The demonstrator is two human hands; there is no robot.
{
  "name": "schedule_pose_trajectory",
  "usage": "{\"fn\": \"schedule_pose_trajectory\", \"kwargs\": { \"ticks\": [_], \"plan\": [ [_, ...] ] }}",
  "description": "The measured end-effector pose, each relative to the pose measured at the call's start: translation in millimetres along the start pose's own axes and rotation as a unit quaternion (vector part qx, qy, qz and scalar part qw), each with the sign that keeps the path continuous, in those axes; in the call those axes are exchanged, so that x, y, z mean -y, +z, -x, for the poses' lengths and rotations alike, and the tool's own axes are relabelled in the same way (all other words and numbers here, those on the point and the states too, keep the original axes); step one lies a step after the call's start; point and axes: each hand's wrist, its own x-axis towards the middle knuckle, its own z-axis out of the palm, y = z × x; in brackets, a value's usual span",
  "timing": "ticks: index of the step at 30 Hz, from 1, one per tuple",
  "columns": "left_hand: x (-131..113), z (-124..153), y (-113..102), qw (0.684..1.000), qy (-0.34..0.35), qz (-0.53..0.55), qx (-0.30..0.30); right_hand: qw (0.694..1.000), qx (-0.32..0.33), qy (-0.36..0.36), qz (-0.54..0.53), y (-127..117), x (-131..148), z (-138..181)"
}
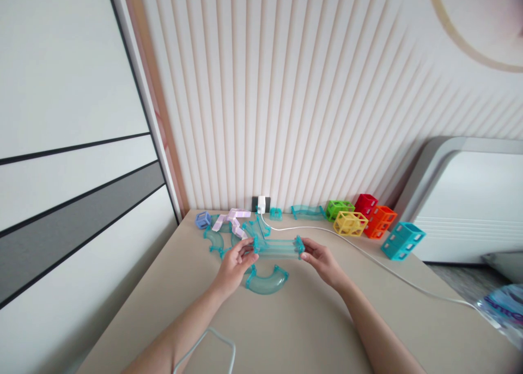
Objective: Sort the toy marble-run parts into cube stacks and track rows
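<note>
A straight, see-through teal track piece [278,247] is held level above the table between my two hands. My left hand [236,264] pinches its left end connector, and my right hand [321,258] grips the connector at the other end. Just below it on the table lies a curved teal track piece [267,282]. Past my left hand, more teal track pieces [215,240] lie in a loose group, with a pale purple and white three-armed piece [233,219] on top of or among them.
Along the back right stand open-frame blocks: green [340,209], yellow [350,224], red [365,204], orange [381,222] and teal [402,241]. A blue block [202,219] sits at the back left. A white cable [378,261] runs from a charger [261,204] across the table [310,330].
</note>
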Motion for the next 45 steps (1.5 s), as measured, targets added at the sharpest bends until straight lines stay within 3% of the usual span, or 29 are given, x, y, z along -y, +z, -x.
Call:
{"fn": "schedule_pose_trajectory", "kwargs": {
  "ticks": [9,18,34,45],
  "plan": [
    [5.6,-1.6,-1.9,1.0,0.012,-0.002,0.016,0.998,-0.038,-0.023,0.036,-1.6,-7.2,-1.1],
    [2.1,-0.5,0.7,1.0,0.007,-0.004,0.007,0.998,-0.068,0.007,-0.004,3.3,-3.4,-3.5],
    [1.3,0.1,1.3,1.0,0.001,-0.004,0.009,0.999,-0.017,-0.008,-0.026,3.3,-1.0,-2.9],
    [5.7,-0.3,-0.9,1.0,0.007,-0.022,0.01,0.999,-0.034,-0.024,0.016,3.5,-0.2,-2.1]
  ]
}}
